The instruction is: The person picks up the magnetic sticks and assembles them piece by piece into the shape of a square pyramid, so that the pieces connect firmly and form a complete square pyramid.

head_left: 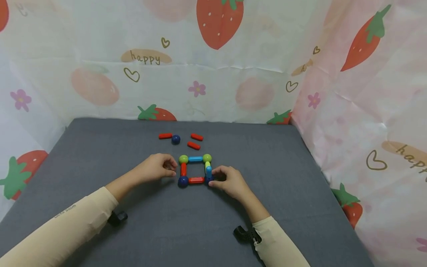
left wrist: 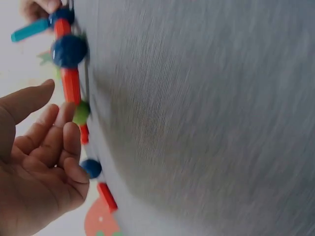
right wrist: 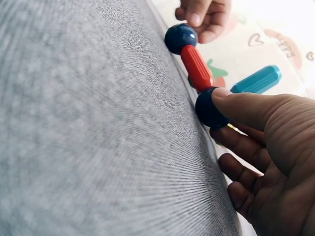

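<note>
A square of toy rods and balls lies on the table. Its far corners are green balls [head_left: 183, 159], joined by a blue rod [head_left: 195, 159]. Red rods form the left side and the near side [head_left: 196, 180]; the right side is a yellow-green rod [head_left: 207, 163]. At the near right corner my right hand [head_left: 232, 182] pinches a dark blue ball [right wrist: 210, 109] between thumb and fingers. From that ball a light blue rod [right wrist: 257, 79] sticks up. Left of the square, my left hand [head_left: 156, 166] hovers near the other dark blue ball [left wrist: 69, 50], fingers loosely bent around nothing.
Beyond the square lie three loose red rods [head_left: 165, 136] and a loose dark blue ball [head_left: 175, 139]. Grey cloth [head_left: 186, 230] covers the table. A curtain printed with strawberries [head_left: 220, 22] stands behind it and along the sides.
</note>
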A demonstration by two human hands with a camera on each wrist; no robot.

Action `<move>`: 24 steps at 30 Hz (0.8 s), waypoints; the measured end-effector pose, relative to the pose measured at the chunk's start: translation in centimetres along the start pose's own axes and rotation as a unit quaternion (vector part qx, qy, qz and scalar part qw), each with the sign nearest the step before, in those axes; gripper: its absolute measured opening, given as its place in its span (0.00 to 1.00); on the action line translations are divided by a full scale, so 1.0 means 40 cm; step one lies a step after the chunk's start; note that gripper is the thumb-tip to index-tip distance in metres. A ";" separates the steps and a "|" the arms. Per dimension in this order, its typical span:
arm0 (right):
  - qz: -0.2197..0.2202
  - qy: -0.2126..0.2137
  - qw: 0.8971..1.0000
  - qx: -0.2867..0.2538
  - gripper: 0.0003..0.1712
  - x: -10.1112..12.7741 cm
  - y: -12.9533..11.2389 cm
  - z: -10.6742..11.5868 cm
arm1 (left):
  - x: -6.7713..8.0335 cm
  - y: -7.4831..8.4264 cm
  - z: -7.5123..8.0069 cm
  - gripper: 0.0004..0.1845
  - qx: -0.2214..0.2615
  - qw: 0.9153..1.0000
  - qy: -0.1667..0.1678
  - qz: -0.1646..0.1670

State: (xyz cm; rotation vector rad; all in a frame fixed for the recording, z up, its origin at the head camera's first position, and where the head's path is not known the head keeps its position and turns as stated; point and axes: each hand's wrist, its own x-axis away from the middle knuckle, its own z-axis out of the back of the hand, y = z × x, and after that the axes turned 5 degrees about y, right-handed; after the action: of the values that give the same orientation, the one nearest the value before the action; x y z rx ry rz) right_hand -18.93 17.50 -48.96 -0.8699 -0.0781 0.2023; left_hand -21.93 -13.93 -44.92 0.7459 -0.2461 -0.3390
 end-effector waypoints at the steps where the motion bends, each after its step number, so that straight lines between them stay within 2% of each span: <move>1: 0.003 0.000 1.000 0.002 0.19 0.001 0.000 0.000 | -0.005 -0.003 0.009 0.14 -0.002 1.000 0.007 -0.002; 8: 0.004 0.003 1.000 0.008 0.19 -0.001 0.004 -0.003 | -0.049 -0.032 0.062 0.15 -0.033 0.997 0.067 -0.008; 15: 0.013 0.007 1.000 0.007 0.19 0.000 0.007 0.002 | -0.121 -0.065 0.099 0.18 -0.048 0.991 0.123 0.004; 20: 0.018 0.005 1.000 0.013 0.20 -0.001 0.005 -0.001 | -0.166 -0.092 0.117 0.20 -0.063 0.987 0.148 0.022; 24: 0.015 0.006 1.000 0.009 0.20 0.001 0.000 0.000 | -0.198 -0.099 0.127 0.22 -0.086 0.984 0.151 0.029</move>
State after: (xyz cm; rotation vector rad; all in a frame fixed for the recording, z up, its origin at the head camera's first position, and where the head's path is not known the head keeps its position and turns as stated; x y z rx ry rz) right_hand -18.90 17.49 -48.95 -0.8539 -0.0520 0.2255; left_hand -31.75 -16.74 -44.86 0.6094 0.0480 -0.1849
